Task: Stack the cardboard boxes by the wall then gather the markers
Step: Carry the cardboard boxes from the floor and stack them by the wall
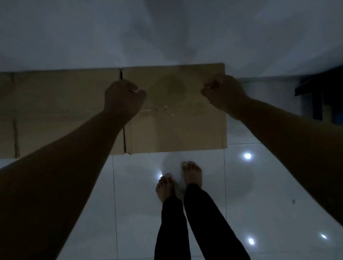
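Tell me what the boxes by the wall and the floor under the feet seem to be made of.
The boxes: brown cardboard, matte, with visible flap seams and a glossy strip of clear tape across the front. The floor: probably glazed ceramic tile, pale and glossy, judging by grout lines and sharp reflections of ceiling lights.

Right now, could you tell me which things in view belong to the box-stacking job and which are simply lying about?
Belongs to the job:
- cardboard box against the wall
- flattened cardboard beside it
- left hand and right hand, fingers curled at the box's top
No markers are visible.

Just lying about:
- dark furniture at the right
- tiled floor
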